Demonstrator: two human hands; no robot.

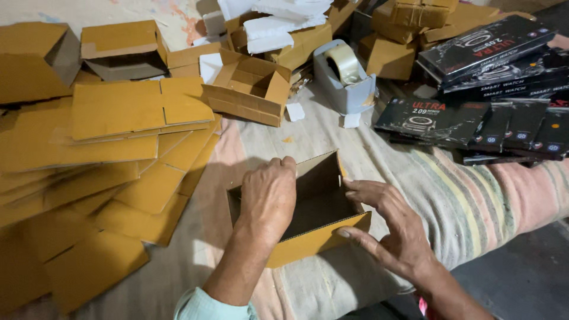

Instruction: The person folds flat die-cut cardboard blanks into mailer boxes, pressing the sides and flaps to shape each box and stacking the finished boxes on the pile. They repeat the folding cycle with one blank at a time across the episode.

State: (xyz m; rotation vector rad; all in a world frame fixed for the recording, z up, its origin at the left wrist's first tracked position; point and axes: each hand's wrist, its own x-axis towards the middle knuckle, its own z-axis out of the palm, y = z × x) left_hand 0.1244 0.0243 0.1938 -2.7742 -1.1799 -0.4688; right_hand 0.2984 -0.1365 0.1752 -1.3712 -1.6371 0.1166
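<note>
A small open cardboard box (320, 204) sits on the striped cloth in front of me, its dark inside facing up. My left hand (267, 198) lies over the box's left wall, fingers curled over the far edge and gripping it. My right hand (391, 228) rests against the box's right side, fingers spread, thumb pressing the yellow front flap.
Flat yellow cardboard blanks (112, 154) are piled at the left. Folded boxes (252, 89) stand at the back, beside a tape dispenser (344, 74). Black product boxes (486, 77) are stacked at the right. The cloth-covered surface (474, 201) ends at the right, with dark floor beyond.
</note>
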